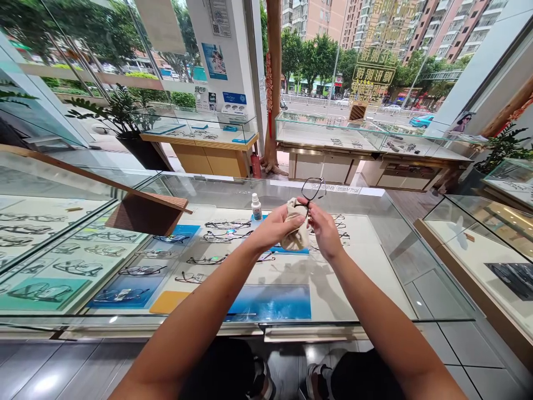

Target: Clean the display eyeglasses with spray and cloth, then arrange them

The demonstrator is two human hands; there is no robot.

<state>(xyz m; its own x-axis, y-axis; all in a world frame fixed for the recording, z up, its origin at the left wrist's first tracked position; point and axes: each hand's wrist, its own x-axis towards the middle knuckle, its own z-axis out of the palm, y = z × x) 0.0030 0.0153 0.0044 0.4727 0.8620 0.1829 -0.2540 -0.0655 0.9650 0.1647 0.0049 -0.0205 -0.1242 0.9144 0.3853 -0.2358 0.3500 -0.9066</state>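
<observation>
Above the glass counter, my left hand is closed on a beige cloth, which hangs in folds below the fingers. Dark-framed eyeglasses are held up in front of me, one lens rim showing above the hands. My right hand pinches the glasses' frame close beside the cloth. Part of the frame is hidden by the cloth and fingers. A small white bottle stands upright on the counter, to the left of my hands.
Below my hands is a glass display case with several rows of eyeglasses inside. A brown wooden stand sits on the glass at left. Another case stands at right. Further off are a potted plant and a fire extinguisher.
</observation>
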